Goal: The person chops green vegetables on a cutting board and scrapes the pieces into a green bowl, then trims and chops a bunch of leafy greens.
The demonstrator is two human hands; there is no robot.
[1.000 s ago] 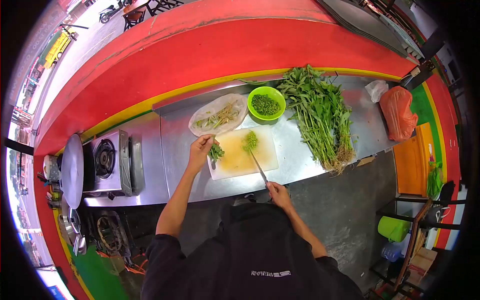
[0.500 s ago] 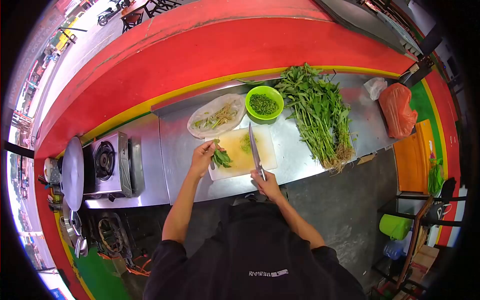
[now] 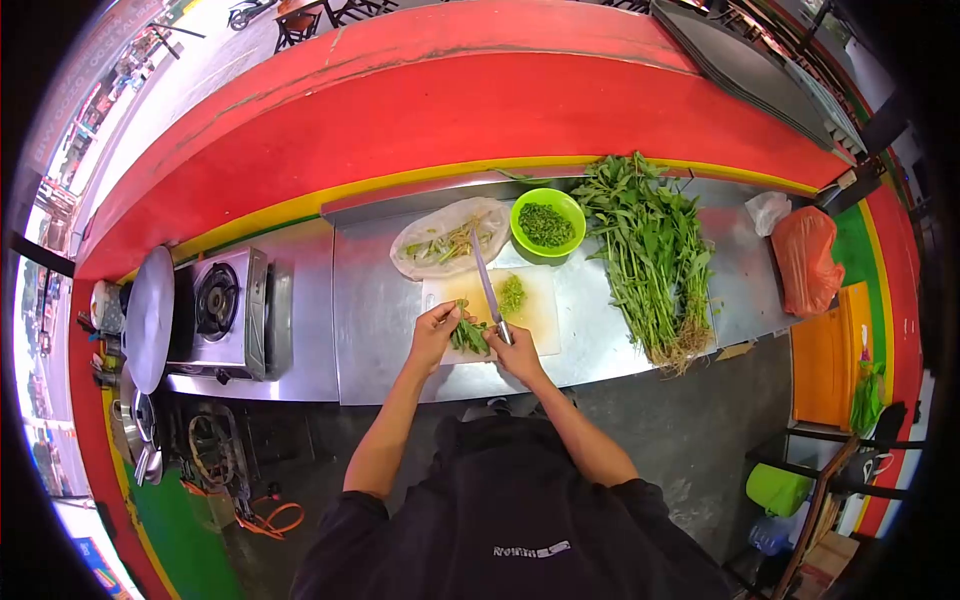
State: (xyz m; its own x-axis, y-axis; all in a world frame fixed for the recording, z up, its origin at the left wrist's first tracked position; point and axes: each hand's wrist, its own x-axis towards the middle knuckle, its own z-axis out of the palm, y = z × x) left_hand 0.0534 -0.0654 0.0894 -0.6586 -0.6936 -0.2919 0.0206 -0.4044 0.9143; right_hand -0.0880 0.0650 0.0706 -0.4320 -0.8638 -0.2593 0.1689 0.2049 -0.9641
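No text legible; white print (image 3: 531, 550) on black shirt (image 3: 520, 500); faint letters (image 3: 80, 75) on grey panel (image 3: 95, 55)

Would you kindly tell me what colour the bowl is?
The bowl is bright green; head view.

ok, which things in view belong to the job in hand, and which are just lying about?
Job, likely:
knife in right hand
leaves in left hand
cutting board
chopped greens
green bowl
uncut bunch
trimmings bag

Just lying about, apparently:
stove
red bag
white bag

Black top (image 3: 510, 480), short sleeves (image 3: 358, 508) (pale lettering (image 3: 531, 551))
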